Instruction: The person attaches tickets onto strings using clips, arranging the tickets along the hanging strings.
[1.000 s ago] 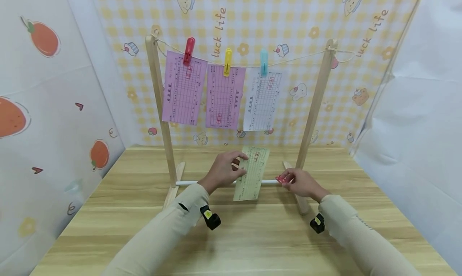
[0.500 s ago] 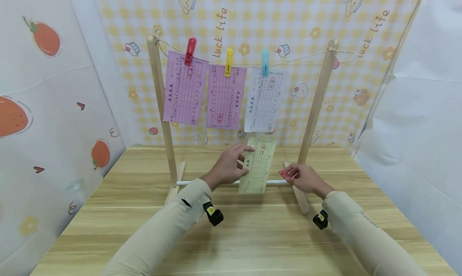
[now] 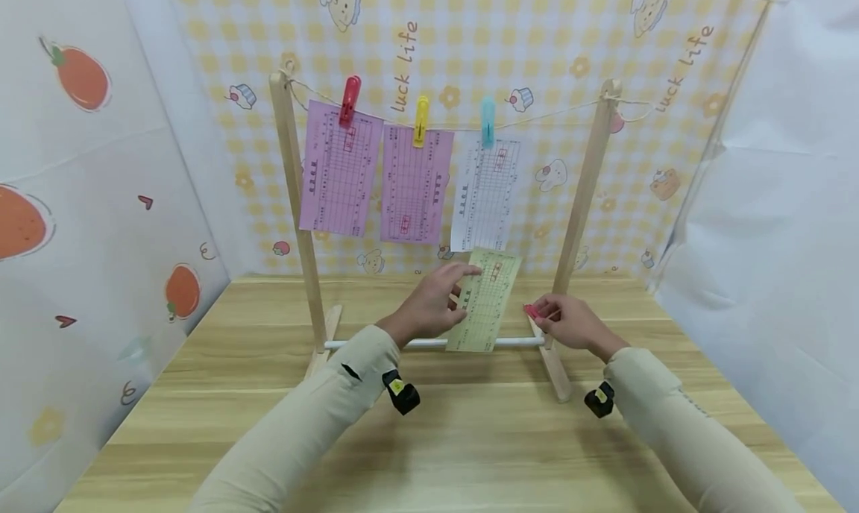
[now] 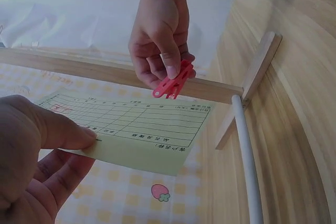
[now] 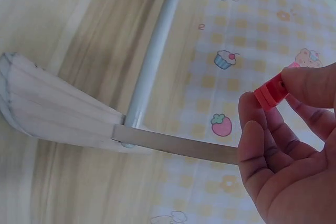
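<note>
A pale yellow-green printed slip (image 3: 485, 304) is pinched along its left edge by my left hand (image 3: 432, 298). In the left wrist view the thumb lies over the face of the slip (image 4: 136, 129) and the fingers are behind it. My right hand (image 3: 570, 320) pinches a red clothespin (image 3: 532, 312) between thumb and fingertips, to the right of the slip. The right wrist view shows this clothespin (image 5: 273, 90) close up. Above, two pink slips (image 3: 341, 170) and a white slip (image 3: 486, 196) hang from a string, under a red, a yellow and a light blue clothespin (image 3: 488, 121).
The string (image 3: 550, 115) runs between two upright wooden posts (image 3: 582, 200). A white rod (image 3: 423, 343) joins the posts low down, behind the held slip. Wooden feet (image 3: 555, 375) stand on the wood-grain table (image 3: 463, 453). A checked cloth (image 3: 557, 43) hangs behind the rack.
Holding the yellow-green slip, my left hand has risen and shifted slightly right, so its top reaches just below the white slip. My right hand has lifted a little with the red clothespin.
</note>
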Available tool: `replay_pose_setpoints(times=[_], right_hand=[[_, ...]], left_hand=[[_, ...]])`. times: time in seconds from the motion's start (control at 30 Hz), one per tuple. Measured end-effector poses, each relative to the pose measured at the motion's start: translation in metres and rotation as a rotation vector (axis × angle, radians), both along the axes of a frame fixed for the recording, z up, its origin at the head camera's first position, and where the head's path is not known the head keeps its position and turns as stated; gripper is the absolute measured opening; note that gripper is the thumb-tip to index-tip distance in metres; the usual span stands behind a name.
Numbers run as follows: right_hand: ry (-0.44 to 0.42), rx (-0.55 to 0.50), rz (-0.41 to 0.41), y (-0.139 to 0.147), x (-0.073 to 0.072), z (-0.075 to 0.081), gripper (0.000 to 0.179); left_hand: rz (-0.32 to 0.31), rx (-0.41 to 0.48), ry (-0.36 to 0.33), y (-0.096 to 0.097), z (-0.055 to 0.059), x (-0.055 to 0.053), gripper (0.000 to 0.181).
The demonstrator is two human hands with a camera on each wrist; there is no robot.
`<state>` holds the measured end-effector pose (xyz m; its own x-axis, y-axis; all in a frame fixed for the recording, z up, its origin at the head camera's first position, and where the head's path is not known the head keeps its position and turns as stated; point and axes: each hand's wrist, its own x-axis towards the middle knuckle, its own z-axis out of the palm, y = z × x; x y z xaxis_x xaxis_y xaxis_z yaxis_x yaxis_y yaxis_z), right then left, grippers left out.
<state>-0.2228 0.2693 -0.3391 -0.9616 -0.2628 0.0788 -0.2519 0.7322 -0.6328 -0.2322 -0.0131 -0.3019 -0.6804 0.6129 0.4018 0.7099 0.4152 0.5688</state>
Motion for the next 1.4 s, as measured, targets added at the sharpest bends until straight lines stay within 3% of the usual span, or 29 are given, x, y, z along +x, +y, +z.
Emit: replay_pose_setpoints(times=[0.7, 0.9, 1.4], right_hand=[[0.014, -0.033, 0.002, 0.003, -0.004, 0.019, 0.013], [0.056, -0.008, 0.004, 0.002, -0.006, 0.024, 0.01], [0.098, 0.001, -0.007, 0.001, -0.002, 0.05, 0.014]], left_hand=[[0.002, -0.001, 0.043, 0.011, 0.021, -0.003, 0.063], [0.009, -0.008, 0.031, 0.016, 0.025, -0.007, 0.063], [0.017, 0.022, 0.039, 0.026, 0.041, -0.011, 0.059]])
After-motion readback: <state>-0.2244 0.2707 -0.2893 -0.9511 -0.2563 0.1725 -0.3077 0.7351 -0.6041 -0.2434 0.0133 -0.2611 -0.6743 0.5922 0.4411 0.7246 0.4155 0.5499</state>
